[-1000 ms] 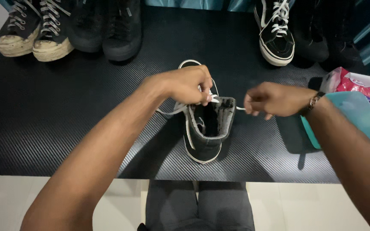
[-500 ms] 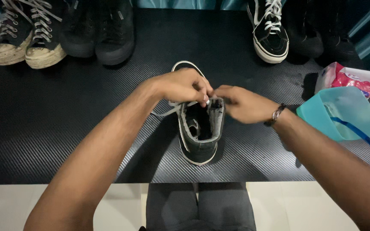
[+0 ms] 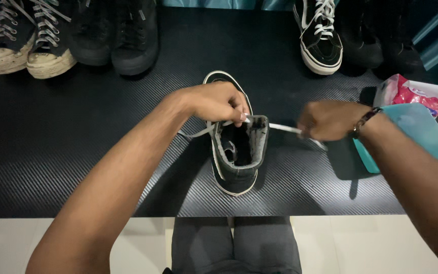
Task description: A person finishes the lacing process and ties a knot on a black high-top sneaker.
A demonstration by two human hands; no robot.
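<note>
**Lace drawn taut over a high-top**

A black high-top sneaker (image 3: 236,152) is stood on the black bench (image 3: 77,152). Its white lace (image 3: 284,128) is pinched above the collar by the left hand (image 3: 216,103) and by the right hand (image 3: 328,121) beside it. Further shoes (image 3: 31,40) are lined along the far edge.

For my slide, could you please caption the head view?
Left hand steadies a black high-top shoe while the right hand pulls its white lace sideways.

Pink-white soft packet (image 3: 414,94) far right, behind teal container (image 3: 422,133).
</note>
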